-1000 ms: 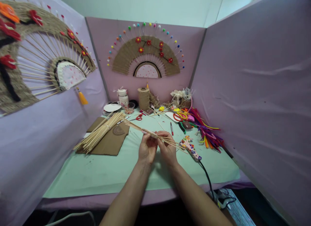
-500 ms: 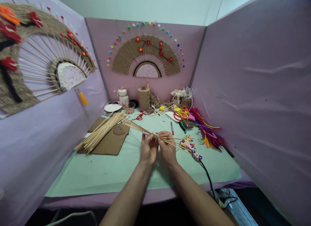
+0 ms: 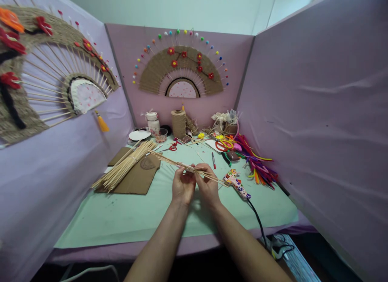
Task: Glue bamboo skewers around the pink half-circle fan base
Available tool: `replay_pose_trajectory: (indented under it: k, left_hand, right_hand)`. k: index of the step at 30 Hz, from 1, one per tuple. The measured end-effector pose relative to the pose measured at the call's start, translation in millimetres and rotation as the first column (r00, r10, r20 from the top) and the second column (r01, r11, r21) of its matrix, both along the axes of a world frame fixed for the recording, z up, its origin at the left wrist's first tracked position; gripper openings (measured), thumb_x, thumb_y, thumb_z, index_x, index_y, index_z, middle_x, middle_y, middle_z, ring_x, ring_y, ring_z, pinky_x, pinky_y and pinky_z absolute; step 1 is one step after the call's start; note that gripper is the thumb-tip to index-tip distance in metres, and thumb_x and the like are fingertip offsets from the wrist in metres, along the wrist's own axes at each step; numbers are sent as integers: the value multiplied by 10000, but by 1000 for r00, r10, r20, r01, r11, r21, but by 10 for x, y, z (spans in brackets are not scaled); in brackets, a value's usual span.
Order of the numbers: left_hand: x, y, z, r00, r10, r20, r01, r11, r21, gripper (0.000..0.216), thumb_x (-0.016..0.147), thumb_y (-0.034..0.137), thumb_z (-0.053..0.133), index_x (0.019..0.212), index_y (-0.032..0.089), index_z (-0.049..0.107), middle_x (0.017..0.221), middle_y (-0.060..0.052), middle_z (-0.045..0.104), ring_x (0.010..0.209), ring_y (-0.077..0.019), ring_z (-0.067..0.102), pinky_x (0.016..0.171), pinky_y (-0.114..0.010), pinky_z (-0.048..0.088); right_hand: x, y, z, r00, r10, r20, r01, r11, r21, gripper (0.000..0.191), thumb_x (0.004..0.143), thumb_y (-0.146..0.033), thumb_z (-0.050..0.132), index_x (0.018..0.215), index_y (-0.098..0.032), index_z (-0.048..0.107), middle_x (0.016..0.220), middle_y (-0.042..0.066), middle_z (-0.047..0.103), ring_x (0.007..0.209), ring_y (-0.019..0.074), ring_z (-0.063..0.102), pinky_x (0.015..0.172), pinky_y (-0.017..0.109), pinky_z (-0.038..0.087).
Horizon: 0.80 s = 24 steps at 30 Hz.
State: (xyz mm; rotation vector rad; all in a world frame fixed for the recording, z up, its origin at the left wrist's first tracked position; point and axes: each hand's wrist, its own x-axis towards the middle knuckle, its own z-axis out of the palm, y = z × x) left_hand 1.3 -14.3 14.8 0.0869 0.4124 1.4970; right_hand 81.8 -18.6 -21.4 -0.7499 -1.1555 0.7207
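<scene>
Both hands meet over the middle of the table around a thin bunch of bamboo sticks (image 3: 165, 158). My left hand (image 3: 183, 187) is closed on the bunch from below, with its fingers partly hidden. Close beside it, my right hand (image 3: 207, 183) pinches the same sticks between thumb and fingers. The sticks slant from upper left to lower right, and their right ends reach near a patterned glue gun (image 3: 238, 185) lying on the table. A small pale piece lies along the sticks by my left fingers; its kind is unclear.
A large bundle of bamboo sticks (image 3: 125, 164) rests on cardboard (image 3: 142, 181) at left. Red-handled scissors (image 3: 172, 147), a pen (image 3: 214, 160), a twine spool (image 3: 178, 124) and colourful pipe cleaners (image 3: 260, 168) lie farther back. The glue gun's cord (image 3: 258, 217) runs over the front edge.
The held sticks have drawn closer together, their right ends less fanned out. My hands stay at nearly the same place, and the view has shifted slightly.
</scene>
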Motion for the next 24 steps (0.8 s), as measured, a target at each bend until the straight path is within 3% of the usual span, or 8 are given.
replay_pose_trajectory:
  k: [6,13,20,24]
  left_hand:
    - [22,-11,-24,1000,-9,6,9,1000,-6,117,668,60,562,678,167,608,619,-3,655,658,-118,670,665,-192,536]
    - [29,-23,-20,1000,8,11,-8,1000,26,129,657,48,565,687,165,609,614,6,658,636,-111,670,657,-183,530]
    - [43,-8,-71,1000,15,2,-15,1000,6,129,653,49,595,701,169,604,628,14,658,676,-123,677,699,-207,533]
    - [-2,6,-59,1000,9,-8,-9,1000,27,113,674,60,582,693,166,615,639,2,668,682,-126,677,715,-219,537]
  right_hand:
    - [27,25,-52,1000,0,-28,0,1000,4,119,790,-319,685,784,-214,629,894,22,597,871,183,587,842,345,458]
    - [8,-8,1,997,40,-66,-40,999,-11,148,783,-327,687,847,-218,610,875,11,574,852,177,567,812,329,452]
    - [11,19,-36,996,52,-72,-55,998,-35,141,798,-312,673,781,-213,574,855,4,550,808,163,557,774,313,455]
    - [-7,2,-32,999,31,-23,-32,999,-16,196,788,-286,674,946,-225,575,921,17,571,870,181,560,825,337,462]
